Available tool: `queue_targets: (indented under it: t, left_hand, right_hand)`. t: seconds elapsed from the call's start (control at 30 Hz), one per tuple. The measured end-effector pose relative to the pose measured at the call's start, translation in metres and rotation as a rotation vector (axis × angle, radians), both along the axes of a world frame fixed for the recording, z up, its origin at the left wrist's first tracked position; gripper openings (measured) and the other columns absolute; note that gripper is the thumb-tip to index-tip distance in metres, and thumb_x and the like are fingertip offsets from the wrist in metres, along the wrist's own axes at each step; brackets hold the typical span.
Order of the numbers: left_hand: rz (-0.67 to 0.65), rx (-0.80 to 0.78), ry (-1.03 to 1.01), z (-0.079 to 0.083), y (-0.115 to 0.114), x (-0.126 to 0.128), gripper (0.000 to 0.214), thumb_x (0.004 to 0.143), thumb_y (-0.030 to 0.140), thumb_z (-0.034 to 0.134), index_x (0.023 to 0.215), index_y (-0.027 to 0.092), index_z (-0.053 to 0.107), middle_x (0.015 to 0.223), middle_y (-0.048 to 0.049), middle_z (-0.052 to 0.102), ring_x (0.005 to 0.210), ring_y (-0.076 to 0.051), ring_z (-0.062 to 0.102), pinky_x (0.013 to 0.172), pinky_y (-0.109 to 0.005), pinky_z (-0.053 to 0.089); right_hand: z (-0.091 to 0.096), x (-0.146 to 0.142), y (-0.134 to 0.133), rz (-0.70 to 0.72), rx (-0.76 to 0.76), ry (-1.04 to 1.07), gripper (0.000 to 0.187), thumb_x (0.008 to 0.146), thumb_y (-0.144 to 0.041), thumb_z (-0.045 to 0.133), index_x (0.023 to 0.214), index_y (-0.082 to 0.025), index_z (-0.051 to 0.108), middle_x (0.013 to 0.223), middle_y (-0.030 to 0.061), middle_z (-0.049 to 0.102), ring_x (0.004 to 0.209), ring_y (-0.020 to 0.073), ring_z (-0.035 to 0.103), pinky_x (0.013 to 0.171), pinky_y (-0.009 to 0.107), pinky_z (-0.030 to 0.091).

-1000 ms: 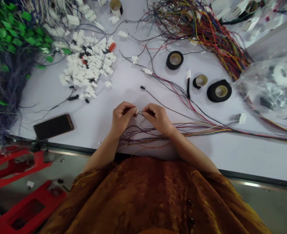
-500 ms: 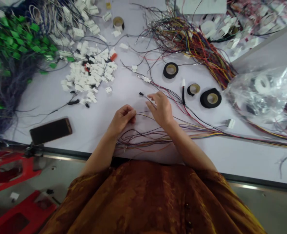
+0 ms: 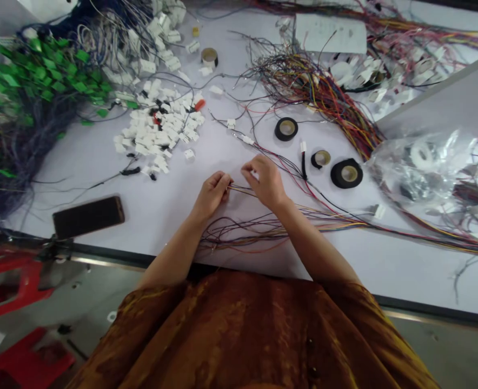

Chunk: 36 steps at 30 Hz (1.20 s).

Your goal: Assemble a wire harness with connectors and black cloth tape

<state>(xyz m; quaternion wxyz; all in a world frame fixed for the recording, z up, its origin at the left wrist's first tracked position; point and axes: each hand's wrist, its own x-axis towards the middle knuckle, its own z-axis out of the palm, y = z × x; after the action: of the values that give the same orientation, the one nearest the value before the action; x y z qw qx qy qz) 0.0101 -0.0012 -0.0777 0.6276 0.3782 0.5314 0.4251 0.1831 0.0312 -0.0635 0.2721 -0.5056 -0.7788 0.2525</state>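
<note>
My left hand (image 3: 213, 197) is closed in a pinch on the ends of a few thin wires (image 3: 239, 188), dark and yellowish. They run rightward from its fingertips and pass under my right hand (image 3: 266, 182). That hand is just to the right, thumb and forefinger curled together; what its fingertips hold, if anything, is too small to make out. Below both hands lies a loose bundle of long coloured wires (image 3: 243, 229), which joins a harness stretching to the right. A white connector (image 3: 379, 211) rests by that harness.
A pile of white connectors (image 3: 161, 127) and a phone (image 3: 88, 217) lie to the left. Several black tape rolls (image 3: 346, 173) sit at the right, near a clear plastic bag (image 3: 421, 167). Green-tagged wires (image 3: 48, 70) fill the far left; a tangled wire bundle (image 3: 316, 81) lies behind.
The small black connector on a dark wire, by my right fingers before, no longer shows. My right fingers have drawn together, and my left fingertips hold more wires. The camera view has shifted slightly.
</note>
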Motion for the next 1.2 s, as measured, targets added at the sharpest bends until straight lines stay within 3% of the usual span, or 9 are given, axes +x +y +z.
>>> queue_targets:
  t: [0.13,0.27,0.37,0.43,0.57,0.73,0.87,1.03,1.2]
  left_hand:
    - [0.074,0.018,-0.015,-0.001,-0.003,0.006,0.048,0.077,0.064,0.070,0.070,0.019,0.056,0.047,0.0077,0.038,0.036,-0.004,0.030,0.034,-0.017,0.020]
    - [0.098,0.026,0.000,0.001,-0.004,0.009,0.043,0.080,0.057,0.070,0.068,0.018,0.056,0.048,0.0071,0.040,0.038,-0.004,0.033,0.036,-0.017,0.022]
    - [0.124,0.025,-0.019,0.001,-0.003,0.008,0.033,0.080,0.050,0.073,0.085,0.019,0.061,0.054,0.0070,0.046,0.040,-0.005,0.037,0.036,-0.017,0.024]
    - [0.126,0.028,-0.047,0.000,-0.002,0.007,0.040,0.080,0.048,0.075,0.105,0.021,0.060,0.056,0.0080,0.048,0.040,-0.005,0.037,0.037,-0.018,0.024]
    - [0.109,0.071,-0.092,-0.002,0.000,0.005,0.053,0.080,0.050,0.075,0.121,0.023,0.054,0.057,0.0090,0.048,0.040,-0.006,0.038,0.038,-0.019,0.026]
    - [0.070,0.116,-0.062,-0.001,0.003,0.004,0.034,0.082,0.050,0.072,0.087,0.020,0.057,0.055,0.0081,0.046,0.041,-0.004,0.038,0.038,-0.018,0.025]
    - [0.081,0.117,-0.074,0.001,0.003,0.002,0.036,0.081,0.047,0.074,0.078,0.020,0.050,0.054,0.0088,0.045,0.040,-0.004,0.035,0.037,-0.017,0.025]
    - [0.109,0.091,-0.120,-0.001,0.001,0.001,0.037,0.078,0.043,0.076,0.072,0.020,0.048,0.051,0.0091,0.043,0.040,-0.003,0.034,0.038,-0.015,0.024]
    - [0.151,0.099,-0.105,-0.001,0.001,0.005,0.036,0.075,0.040,0.078,0.068,0.019,0.051,0.052,0.0081,0.046,0.040,-0.003,0.035,0.037,-0.015,0.023]
  right_hand:
    - [-0.009,0.010,0.042,-0.265,0.088,-0.185,0.015,0.089,-0.026,0.064,0.101,-0.015,0.066,0.110,0.0159,0.061,0.104,0.0297,0.053,0.092,0.045,0.040]
    - [-0.018,0.014,0.059,-0.310,0.087,-0.189,0.011,0.091,-0.021,0.058,0.085,-0.017,0.066,0.100,0.0135,0.062,0.098,0.0277,0.053,0.089,0.044,0.041]
    - [-0.011,0.011,0.046,-0.284,0.125,-0.070,0.012,0.092,-0.020,0.055,0.083,-0.019,0.064,0.096,0.0116,0.062,0.095,0.0260,0.054,0.089,0.042,0.041]
    - [-0.003,0.006,0.030,-0.192,0.118,0.040,0.011,0.091,-0.019,0.056,0.084,-0.020,0.064,0.094,0.0094,0.062,0.094,0.0237,0.056,0.087,0.039,0.043]
    - [0.003,-0.005,0.001,-0.016,-0.031,0.201,0.011,0.089,-0.018,0.060,0.078,-0.020,0.064,0.087,0.0040,0.060,0.080,0.0164,0.056,0.074,0.030,0.044]
    - [0.007,-0.011,-0.009,0.018,-0.185,0.239,0.012,0.088,-0.018,0.062,0.076,-0.018,0.064,0.079,0.0013,0.063,0.070,0.0127,0.056,0.068,0.026,0.040]
    - [0.017,-0.013,-0.017,0.089,-0.302,0.059,0.021,0.095,-0.035,0.059,0.105,-0.017,0.065,0.080,0.0023,0.069,0.071,0.0157,0.060,0.066,0.027,0.038]
    - [0.011,-0.001,-0.030,0.143,-0.178,-0.150,0.032,0.102,-0.041,0.046,0.110,-0.020,0.068,0.101,0.0069,0.074,0.088,0.0192,0.065,0.072,0.028,0.038]
    - [-0.002,0.029,-0.040,0.111,-0.095,-0.226,0.035,0.104,-0.037,0.042,0.109,-0.019,0.072,0.102,0.0072,0.074,0.091,0.0178,0.065,0.074,0.027,0.040]
